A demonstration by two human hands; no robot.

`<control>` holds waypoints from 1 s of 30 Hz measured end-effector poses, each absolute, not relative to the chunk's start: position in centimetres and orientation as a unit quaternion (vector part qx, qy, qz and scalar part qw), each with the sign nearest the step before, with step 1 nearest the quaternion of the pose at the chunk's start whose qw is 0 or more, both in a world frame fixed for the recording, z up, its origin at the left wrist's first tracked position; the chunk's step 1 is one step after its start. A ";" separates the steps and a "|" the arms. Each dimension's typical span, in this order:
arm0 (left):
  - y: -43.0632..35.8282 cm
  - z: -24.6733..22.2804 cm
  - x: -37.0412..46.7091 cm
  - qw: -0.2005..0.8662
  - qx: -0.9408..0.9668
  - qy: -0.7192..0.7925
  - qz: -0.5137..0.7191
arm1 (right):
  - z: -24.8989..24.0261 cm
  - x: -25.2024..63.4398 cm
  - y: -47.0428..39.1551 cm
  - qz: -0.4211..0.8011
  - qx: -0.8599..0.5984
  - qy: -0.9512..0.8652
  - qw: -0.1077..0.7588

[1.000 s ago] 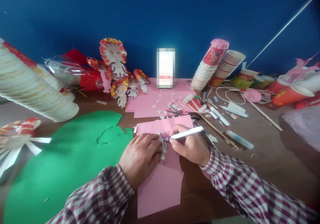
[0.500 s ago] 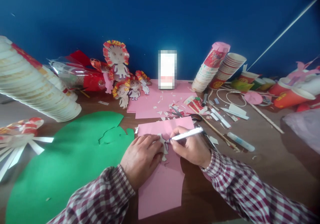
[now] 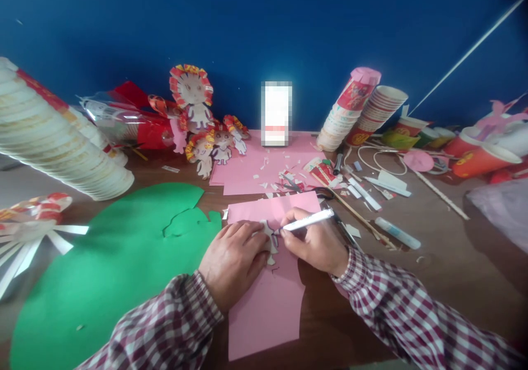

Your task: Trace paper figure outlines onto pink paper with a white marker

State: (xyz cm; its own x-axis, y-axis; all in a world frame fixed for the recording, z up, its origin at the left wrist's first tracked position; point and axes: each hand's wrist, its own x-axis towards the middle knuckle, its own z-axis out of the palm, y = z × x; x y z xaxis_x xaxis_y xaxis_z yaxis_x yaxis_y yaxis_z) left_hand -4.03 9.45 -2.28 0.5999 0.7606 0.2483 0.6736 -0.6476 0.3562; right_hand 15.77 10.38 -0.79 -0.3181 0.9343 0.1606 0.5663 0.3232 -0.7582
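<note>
A pink paper sheet (image 3: 266, 304) lies on the brown table in front of me. On it rests a small white paper cut-out (image 3: 271, 243), pressed down under my left hand (image 3: 233, 260), which lies flat with its fingers on the cut-out. My right hand (image 3: 315, 243) grips a white pen (image 3: 308, 221), its tip touching the edge of the cut-out between the two hands. Both wrists wear checked red and white sleeves.
A large green paper (image 3: 111, 265) lies at the left. Stacked paper cups (image 3: 61, 139) lean at far left, and more paper cups (image 3: 363, 111) at the back right. Paper lion figures (image 3: 198, 117), more pink sheets (image 3: 264, 166), scraps, sticks and a glue tube (image 3: 398, 233) crowd the back and right.
Almost nothing has moved; both hands stay on the cut-out, with the pen tip shifting slightly along its edge.
</note>
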 end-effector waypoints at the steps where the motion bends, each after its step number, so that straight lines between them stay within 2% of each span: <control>1: 9.5 -2.3 -4.0 0.112 0.888 0.403 0.193 | -0.8 15.8 10.4 0.302 -0.499 -0.753 0.304; 9: 9.5 -2.4 -4.1 0.123 0.886 0.408 0.180 | -0.7 15.8 10.5 0.309 -0.497 -0.743 0.324; 30: 9.5 -2.6 -4.1 0.125 0.886 0.409 0.180 | -1.0 15.9 10.3 0.302 -0.508 -0.753 0.290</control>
